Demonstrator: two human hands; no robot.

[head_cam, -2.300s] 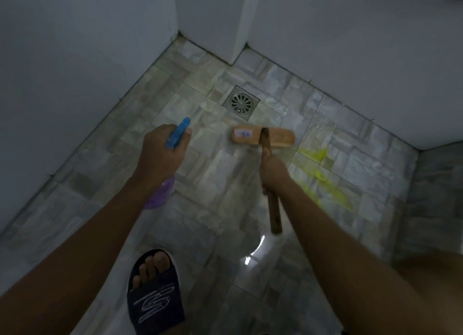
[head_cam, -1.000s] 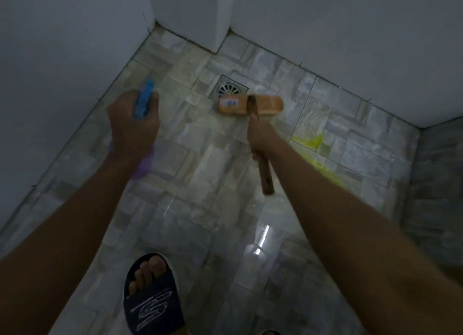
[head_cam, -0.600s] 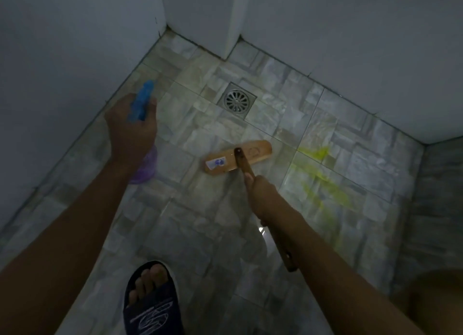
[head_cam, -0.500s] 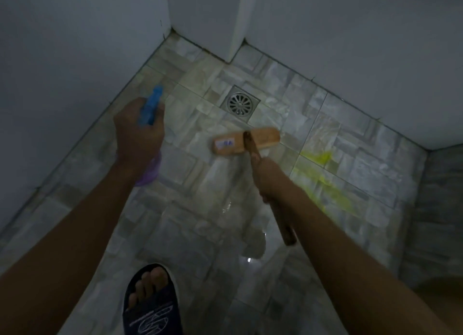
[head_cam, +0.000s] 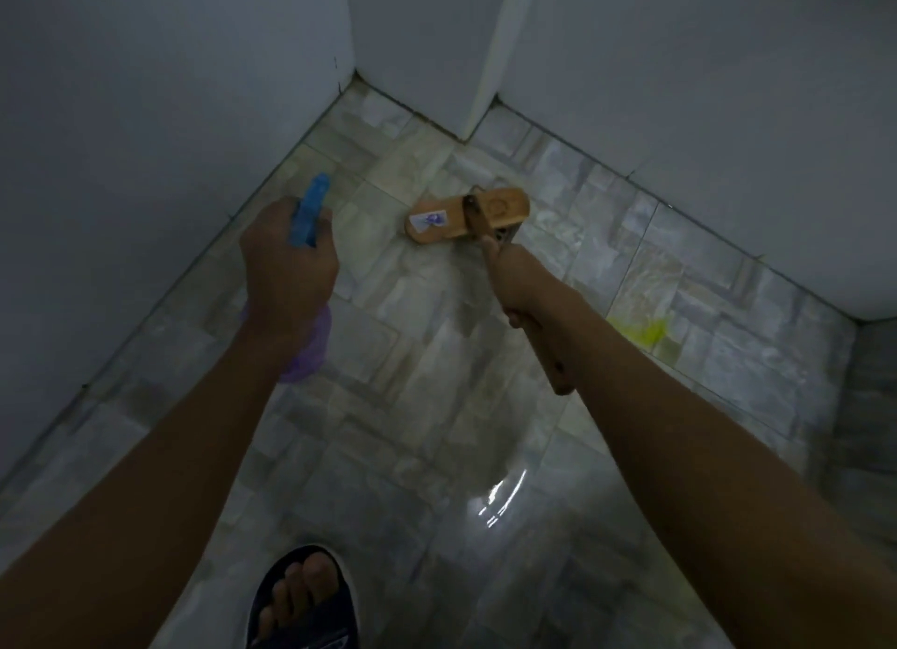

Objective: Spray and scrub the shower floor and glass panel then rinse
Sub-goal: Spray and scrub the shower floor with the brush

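Observation:
My right hand (head_cam: pixel 522 284) grips the wooden handle of a scrub brush (head_cam: pixel 466 215). Its tan wooden head lies on the grey tiled shower floor (head_cam: pixel 412 381), over the floor drain, of which only a corner shows at the head's right end. My left hand (head_cam: pixel 286 270) holds a spray bottle (head_cam: pixel 308 216) with a blue nozzle pointing away and a purple body showing under my wrist. A yellow patch of cleaner (head_cam: pixel 640 333) lies on the tiles to the right of my right arm.
White walls (head_cam: pixel 145 138) close in on the left and at the back, with a jutting corner (head_cam: pixel 478 66) at the top middle. My foot in a dark sandal (head_cam: pixel 303 600) stands at the bottom edge. The floor is wet and shiny near the middle.
The brush head has been pushed forward from the open tiles to the drain, covering it. My left hand with the bottle has hardly moved.

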